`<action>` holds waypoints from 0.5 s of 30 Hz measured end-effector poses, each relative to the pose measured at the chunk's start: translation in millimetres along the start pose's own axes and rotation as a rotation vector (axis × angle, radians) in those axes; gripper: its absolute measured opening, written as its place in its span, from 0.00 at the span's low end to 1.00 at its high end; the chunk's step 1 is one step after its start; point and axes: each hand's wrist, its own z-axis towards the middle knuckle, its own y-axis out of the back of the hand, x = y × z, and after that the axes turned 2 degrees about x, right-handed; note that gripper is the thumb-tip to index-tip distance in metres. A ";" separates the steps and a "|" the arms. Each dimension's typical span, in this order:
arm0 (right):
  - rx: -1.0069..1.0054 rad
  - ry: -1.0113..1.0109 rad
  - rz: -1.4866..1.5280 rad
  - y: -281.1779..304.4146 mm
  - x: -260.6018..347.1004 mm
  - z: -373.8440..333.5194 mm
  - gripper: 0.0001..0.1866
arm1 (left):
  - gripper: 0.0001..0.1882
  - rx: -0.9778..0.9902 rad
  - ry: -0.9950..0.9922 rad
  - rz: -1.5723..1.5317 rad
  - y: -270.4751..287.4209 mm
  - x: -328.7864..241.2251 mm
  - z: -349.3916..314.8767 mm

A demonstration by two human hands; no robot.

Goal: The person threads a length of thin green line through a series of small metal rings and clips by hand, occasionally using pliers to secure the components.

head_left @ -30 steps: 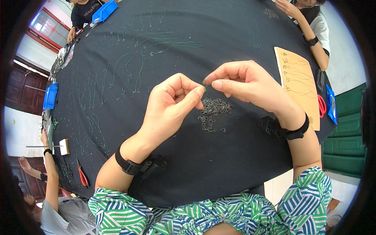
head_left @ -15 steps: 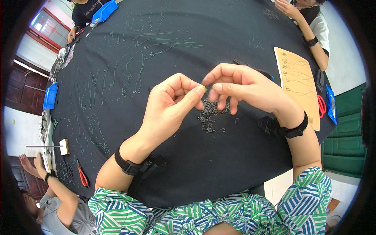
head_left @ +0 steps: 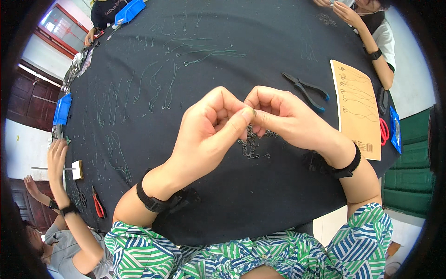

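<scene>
My left hand (head_left: 204,125) and my right hand (head_left: 292,114) meet fingertip to fingertip above the black cloth. Both are closed in a pinch, thumbs against forefingers. Whatever is between the fingertips is small and mostly hidden; I cannot make it out. Just beneath my fingers lies a pile of small dark fish hooks (head_left: 251,148), partly covered by my hands. Beyond them, lengths of thin green line (head_left: 213,55) are laid out, some with a loop or hook at one end. A pair of blue-handled pliers (head_left: 304,89) rests beyond my right hand.
On the right are a tan card (head_left: 360,132) bearing several hooks with lines, red-handled scissors (head_left: 384,132) and a blue packet (head_left: 395,130). Red-handled pliers (head_left: 98,203) and a blue bin (head_left: 62,109) lie left. Other people sit around the table.
My right hand has moved in and closed its fingers against my left fingertips. The pliers, mostly hidden before, now show. At left, a co-worker's hand has risen.
</scene>
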 end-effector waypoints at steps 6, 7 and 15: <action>-0.074 0.089 0.052 -8.9 -0.8 -3.6 0.07 | 0.05 -0.135 -0.071 0.049 9.5 2.3 6.3; -0.116 0.112 0.035 -9.6 0.3 -4.6 0.07 | 0.05 -0.134 -0.071 0.049 11.2 2.3 7.3; -0.336 0.325 -0.400 -13.1 8.3 -7.5 0.05 | 0.06 -0.213 -0.139 0.248 10.5 4.1 9.4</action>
